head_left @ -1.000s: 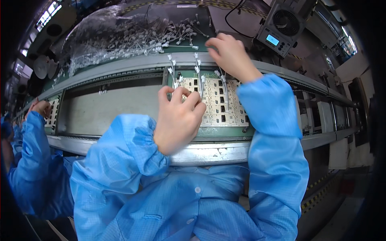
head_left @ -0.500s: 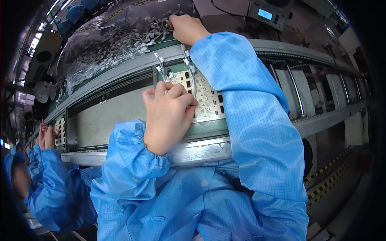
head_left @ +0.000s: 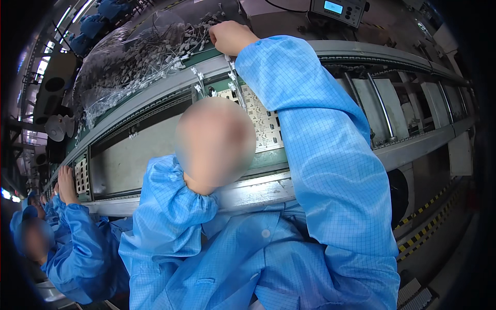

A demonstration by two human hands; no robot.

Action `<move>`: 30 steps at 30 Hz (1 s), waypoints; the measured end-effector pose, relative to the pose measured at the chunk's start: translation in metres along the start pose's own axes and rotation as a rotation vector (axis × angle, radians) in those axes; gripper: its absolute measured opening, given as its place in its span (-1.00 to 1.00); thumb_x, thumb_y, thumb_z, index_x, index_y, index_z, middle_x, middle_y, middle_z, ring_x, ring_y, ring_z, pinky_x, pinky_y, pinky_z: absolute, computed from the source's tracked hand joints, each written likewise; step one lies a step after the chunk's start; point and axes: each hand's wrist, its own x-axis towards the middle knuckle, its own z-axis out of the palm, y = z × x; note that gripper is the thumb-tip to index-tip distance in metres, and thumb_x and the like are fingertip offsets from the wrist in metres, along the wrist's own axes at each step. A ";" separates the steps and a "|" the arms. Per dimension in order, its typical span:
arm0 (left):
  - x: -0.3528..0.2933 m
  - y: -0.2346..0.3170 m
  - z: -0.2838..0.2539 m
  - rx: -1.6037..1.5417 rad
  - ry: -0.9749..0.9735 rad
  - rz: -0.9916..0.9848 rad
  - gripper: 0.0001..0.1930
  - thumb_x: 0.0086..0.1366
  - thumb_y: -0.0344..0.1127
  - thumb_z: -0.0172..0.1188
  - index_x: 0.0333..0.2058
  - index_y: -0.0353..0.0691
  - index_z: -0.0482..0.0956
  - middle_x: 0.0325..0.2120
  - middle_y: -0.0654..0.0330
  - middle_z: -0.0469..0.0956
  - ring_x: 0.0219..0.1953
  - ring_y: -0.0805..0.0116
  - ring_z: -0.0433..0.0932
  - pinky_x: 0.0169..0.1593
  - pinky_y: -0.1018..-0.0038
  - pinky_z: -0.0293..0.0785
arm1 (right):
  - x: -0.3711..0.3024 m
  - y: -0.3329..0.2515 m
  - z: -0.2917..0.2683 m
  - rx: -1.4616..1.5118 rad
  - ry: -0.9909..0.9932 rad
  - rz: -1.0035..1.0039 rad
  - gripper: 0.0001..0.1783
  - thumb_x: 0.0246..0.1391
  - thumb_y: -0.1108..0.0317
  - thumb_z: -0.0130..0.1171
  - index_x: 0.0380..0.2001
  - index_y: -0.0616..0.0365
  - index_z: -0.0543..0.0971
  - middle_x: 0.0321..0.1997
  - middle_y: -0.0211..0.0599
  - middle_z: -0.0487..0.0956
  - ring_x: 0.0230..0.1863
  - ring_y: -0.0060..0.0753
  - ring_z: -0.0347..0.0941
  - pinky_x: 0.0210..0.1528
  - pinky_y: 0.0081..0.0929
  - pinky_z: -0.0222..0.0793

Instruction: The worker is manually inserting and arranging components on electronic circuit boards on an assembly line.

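Note:
My left hand [head_left: 212, 147] is over the near left part of a pale circuit board panel [head_left: 266, 124]. A round blur covers that hand, so its fingers cannot be made out. Beyond the panel my right hand [head_left: 231, 37] reaches to the right end of a heap of cables with white connectors [head_left: 150, 58], its fingers curled in. Whatever they pinch, if anything, is too small to tell. Short wires with white plugs [head_left: 198, 77] hang over the far rail near the panel, and more wires [head_left: 234, 85] lie across its far edge.
The panel sits in a conveyor with a metal near rail [head_left: 258, 192] and a far rail [head_left: 351, 47]. Clear plastic film [head_left: 108, 44] lies around the cable heap. A device with a lit screen [head_left: 336, 11] stands at the back. At left a co-worker [head_left: 82, 248] reaches toward another panel [head_left: 81, 175].
My right hand has shifted slightly left along the heap, still curled. My left hand stays over the panel, now blurred. The view has moved slightly. The co-worker's hand has moved.

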 end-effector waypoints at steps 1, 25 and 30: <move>0.000 0.000 0.000 0.000 0.000 0.000 -0.96 0.01 -0.41 0.33 -0.51 -0.09 0.66 -0.41 0.36 0.55 -0.14 0.23 0.43 0.00 0.19 0.16 | 0.000 -0.002 0.000 0.001 0.000 0.000 -0.74 0.01 0.43 0.10 -0.22 -0.01 0.65 -0.19 -0.17 0.67 -0.09 -0.05 0.59 0.00 -0.06 0.46; -0.020 0.026 -0.006 0.298 -0.072 0.199 -0.69 0.09 -0.30 0.33 -0.15 -0.16 0.63 -0.24 0.24 0.46 -0.03 0.17 0.41 0.03 0.15 0.25 | -0.025 0.041 -0.111 0.774 -0.018 0.072 -0.77 -0.03 0.62 0.17 -0.25 0.48 0.61 -0.34 -0.02 0.66 -0.23 -0.29 0.64 -0.23 -0.44 0.53; 0.014 -0.013 -0.025 0.023 -0.293 0.240 -0.81 0.12 -0.26 0.27 -0.27 -0.12 0.69 -0.25 0.15 0.52 -0.04 0.09 0.41 0.00 0.11 0.33 | -0.095 0.032 -0.143 0.187 0.457 -0.236 -0.81 0.03 0.52 0.11 -0.27 0.26 0.62 -0.28 -0.07 0.58 -0.24 -0.06 0.56 -0.16 -0.29 0.45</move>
